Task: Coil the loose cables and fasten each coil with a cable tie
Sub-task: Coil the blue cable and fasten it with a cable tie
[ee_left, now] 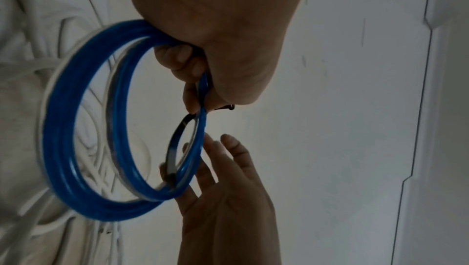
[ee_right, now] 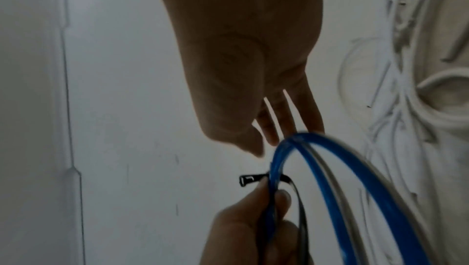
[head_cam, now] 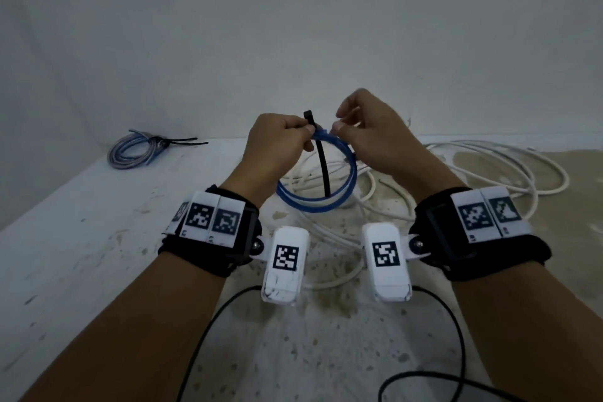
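Observation:
A blue cable coil [head_cam: 313, 206] hangs above the table between both hands. My left hand [head_cam: 293, 132] pinches the top of the coil together with a black cable tie [head_cam: 324, 166]. The tie's head sticks up above the fingers and its strap hangs down across the loop. In the left wrist view the left hand [ee_left: 198, 81] grips the coil [ee_left: 58, 129], and the tie [ee_left: 175, 143] bows alongside it. My right hand [head_cam: 342, 122] hovers at the coil's top right. Its fingers [ee_right: 286, 125] are straight and loose beside the coil [ee_right: 355, 179], and they hold nothing. The tie head [ee_right: 247, 180] shows by the left thumb.
A tied bluish coil [head_cam: 137, 148] lies at the back left of the stained white table [head_cam: 81, 254]. Loose white cable [head_cam: 489, 166] sprawls under and right of my hands. Black cords [head_cam: 208, 336] from the wrist cameras trail at the front. A wall stands close behind.

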`<state>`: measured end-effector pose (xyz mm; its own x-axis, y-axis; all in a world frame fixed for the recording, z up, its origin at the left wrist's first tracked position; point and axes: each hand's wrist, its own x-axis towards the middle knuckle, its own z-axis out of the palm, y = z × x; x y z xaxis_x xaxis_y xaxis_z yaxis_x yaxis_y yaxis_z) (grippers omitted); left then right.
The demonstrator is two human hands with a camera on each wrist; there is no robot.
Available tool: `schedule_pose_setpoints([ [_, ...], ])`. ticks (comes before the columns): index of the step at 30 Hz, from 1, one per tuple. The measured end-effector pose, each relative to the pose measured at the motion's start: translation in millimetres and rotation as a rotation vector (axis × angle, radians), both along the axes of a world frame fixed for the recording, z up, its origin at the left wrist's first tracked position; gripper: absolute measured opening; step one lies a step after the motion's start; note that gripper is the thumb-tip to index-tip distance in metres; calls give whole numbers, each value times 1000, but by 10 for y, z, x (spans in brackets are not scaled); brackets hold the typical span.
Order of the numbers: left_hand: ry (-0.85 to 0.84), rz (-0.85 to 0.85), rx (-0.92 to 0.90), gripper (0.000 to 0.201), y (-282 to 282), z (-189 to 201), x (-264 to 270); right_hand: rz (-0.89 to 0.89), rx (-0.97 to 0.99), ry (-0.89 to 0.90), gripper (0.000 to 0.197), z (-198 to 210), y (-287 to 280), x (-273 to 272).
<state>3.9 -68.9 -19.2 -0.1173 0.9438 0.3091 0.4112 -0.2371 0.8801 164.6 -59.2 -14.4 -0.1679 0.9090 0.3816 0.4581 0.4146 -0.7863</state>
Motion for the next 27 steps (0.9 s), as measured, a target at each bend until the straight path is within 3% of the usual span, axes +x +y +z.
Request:
schedule_pose_setpoints([
  [4,-38,45,-33,15,38,25,-99,237,86,-444,34,140,-79,57],
  [7,-6,35,-44,17,32,34,-102,259,84,-606,32,102,-102,-31],
  [10,-5,13,-61,17,10,30,-102,233,133,-574,22,28,-88,-100],
  [13,-28,-12,-80,14,-23,23,-109,152,264,-323,9,-1,-44,-143],
  [15,-11,2,-97,15,-31,29,-96,51,328,-149,17,-3,-21,-177],
  [18,12,13,-93,17,-34,60,-74,-30,290,-42,21,3,-55,-258],
  [20,25,22,-107,17,-48,74,-66,-10,243,-45,19,7,-89,-314],
  [24,36,46,-134,19,-62,72,-76,-64,284,-255,41,19,-130,-368],
  [27,38,67,-145,20,-58,68,-75,-130,366,-303,34,24,-138,-359],
])
